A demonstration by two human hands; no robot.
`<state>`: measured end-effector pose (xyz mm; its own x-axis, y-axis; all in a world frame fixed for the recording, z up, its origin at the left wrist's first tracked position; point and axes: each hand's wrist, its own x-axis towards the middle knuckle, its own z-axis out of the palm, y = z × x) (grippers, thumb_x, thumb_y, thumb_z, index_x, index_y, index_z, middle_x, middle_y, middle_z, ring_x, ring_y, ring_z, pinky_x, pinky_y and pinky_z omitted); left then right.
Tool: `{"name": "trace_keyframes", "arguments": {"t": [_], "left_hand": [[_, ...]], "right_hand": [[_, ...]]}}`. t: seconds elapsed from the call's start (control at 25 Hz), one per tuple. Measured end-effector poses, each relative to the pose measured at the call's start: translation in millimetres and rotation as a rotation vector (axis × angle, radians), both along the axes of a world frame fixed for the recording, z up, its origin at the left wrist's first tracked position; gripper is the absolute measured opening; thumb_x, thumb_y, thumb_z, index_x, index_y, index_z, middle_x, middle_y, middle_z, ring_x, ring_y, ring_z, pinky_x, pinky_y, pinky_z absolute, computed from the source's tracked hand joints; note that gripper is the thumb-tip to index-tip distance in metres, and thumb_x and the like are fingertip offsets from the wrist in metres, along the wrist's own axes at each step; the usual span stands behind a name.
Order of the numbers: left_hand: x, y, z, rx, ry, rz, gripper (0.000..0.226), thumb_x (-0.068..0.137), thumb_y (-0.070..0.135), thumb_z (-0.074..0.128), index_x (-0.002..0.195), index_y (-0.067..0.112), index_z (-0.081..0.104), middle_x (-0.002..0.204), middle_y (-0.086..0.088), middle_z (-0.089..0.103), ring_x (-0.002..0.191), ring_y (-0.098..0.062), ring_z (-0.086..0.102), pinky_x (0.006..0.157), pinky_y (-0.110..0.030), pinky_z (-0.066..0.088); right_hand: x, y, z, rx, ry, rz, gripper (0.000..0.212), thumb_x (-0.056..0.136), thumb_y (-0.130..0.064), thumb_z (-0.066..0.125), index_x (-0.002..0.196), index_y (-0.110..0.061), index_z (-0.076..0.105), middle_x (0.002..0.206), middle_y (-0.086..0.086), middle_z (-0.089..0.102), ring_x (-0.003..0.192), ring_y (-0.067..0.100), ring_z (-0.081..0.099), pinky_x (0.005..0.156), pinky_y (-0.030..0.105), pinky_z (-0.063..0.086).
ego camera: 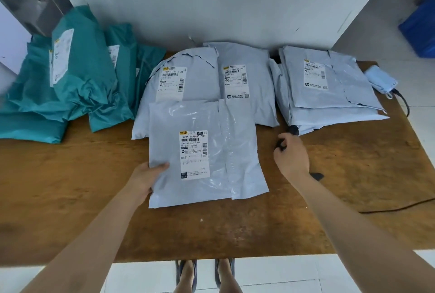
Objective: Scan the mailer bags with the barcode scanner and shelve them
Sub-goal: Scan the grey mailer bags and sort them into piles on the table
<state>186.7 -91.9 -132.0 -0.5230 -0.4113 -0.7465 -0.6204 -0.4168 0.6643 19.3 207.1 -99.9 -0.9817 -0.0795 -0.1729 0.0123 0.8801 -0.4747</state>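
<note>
A grey mailer bag [223, 151] with a white label marked G151 lies flat at the middle of the wooden table [70, 186]. My left hand [146, 177] grips its lower left edge, thumb on top. My right hand [292, 154] is closed around a black barcode scanner [293, 130], right of that bag; only the scanner's head and the tip of its handle show. Two more grey mailer bags [202, 78] lie behind the front one, labels up. A stack of grey mailer bags [329, 90] sits at the back right.
Several teal mailer bags [77, 81] are piled at the back left. A white wall panel [223, 3] rises behind the table. A light blue device [381, 78] with a black cable [400, 208] rests at the right edge. A blue bin [421, 26] stands on the floor beyond.
</note>
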Motion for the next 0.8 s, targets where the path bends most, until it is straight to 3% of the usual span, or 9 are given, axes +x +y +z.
{"name": "trace_keyframes", "arguments": {"t": [0.12, 0.2, 0.36, 0.48, 0.64, 0.8], "left_hand": [[-5, 7, -2, -0.106, -0.022, 0.043, 0.033, 0.084, 0.013, 0.069, 0.116, 0.008, 0.061, 0.112, -0.011, 0.067, 0.101, -0.032, 0.065, 0.094, -0.048, 0.051], [-5, 11, -3, -0.118, -0.019, 0.032, 0.033, 0.085, 0.013, 0.067, 0.118, 0.011, 0.060, 0.113, -0.010, 0.067, 0.102, -0.031, 0.065, 0.093, -0.048, 0.051], [-3, 16, -1, -0.103, -0.003, -0.030, 0.033, 0.087, 0.011, 0.064, 0.120, 0.011, 0.060, 0.111, -0.011, 0.068, 0.097, -0.030, 0.066, 0.081, -0.040, 0.055], [-3, 20, 3, -0.106, -0.009, -0.062, 0.030, 0.089, 0.008, 0.061, 0.119, 0.011, 0.059, 0.106, -0.009, 0.068, 0.091, -0.027, 0.066, 0.068, -0.031, 0.053], [-2, 29, 8, -0.104, -0.016, -0.055, 0.022, 0.090, 0.003, 0.057, 0.111, 0.008, 0.059, 0.100, -0.008, 0.066, 0.080, -0.019, 0.063, 0.061, -0.027, 0.049], [4, 41, 3, -0.096, -0.026, -0.079, 0.028, 0.090, 0.000, 0.057, 0.117, 0.001, 0.058, 0.113, -0.013, 0.064, 0.089, -0.022, 0.061, 0.066, -0.028, 0.049]], "right_hand": [[-10, 11, -3, 0.278, -0.092, -0.038, 0.080, 0.079, -0.020, 0.067, 0.147, -0.019, 0.025, 0.141, 0.017, 0.036, 0.129, 0.036, 0.036, 0.102, 0.045, 0.037], [-12, 20, -13, 0.347, -0.222, -0.095, 0.091, 0.078, -0.022, 0.071, 0.149, -0.017, 0.016, 0.145, 0.020, 0.034, 0.132, 0.039, 0.034, 0.108, 0.049, 0.033], [-9, 29, -20, 0.259, -0.274, -0.022, 0.050, 0.083, -0.018, 0.066, 0.126, -0.007, 0.043, 0.120, 0.018, 0.059, 0.107, 0.034, 0.057, 0.088, 0.045, 0.051], [13, 18, -1, 0.085, -0.260, 0.079, 0.038, 0.086, -0.023, 0.063, 0.119, -0.010, 0.050, 0.106, 0.007, 0.065, 0.095, 0.026, 0.063, 0.076, 0.037, 0.053], [50, -10, 45, -0.208, -0.443, 0.269, 0.024, 0.081, -0.012, 0.065, 0.102, -0.020, 0.056, 0.077, -0.001, 0.060, 0.063, 0.013, 0.054, 0.058, 0.026, 0.045], [75, -40, 72, -0.443, -0.622, 0.202, 0.013, 0.081, -0.003, 0.063, 0.084, -0.014, 0.055, 0.054, 0.002, 0.048, 0.042, 0.013, 0.043, 0.046, 0.024, 0.041]]}}
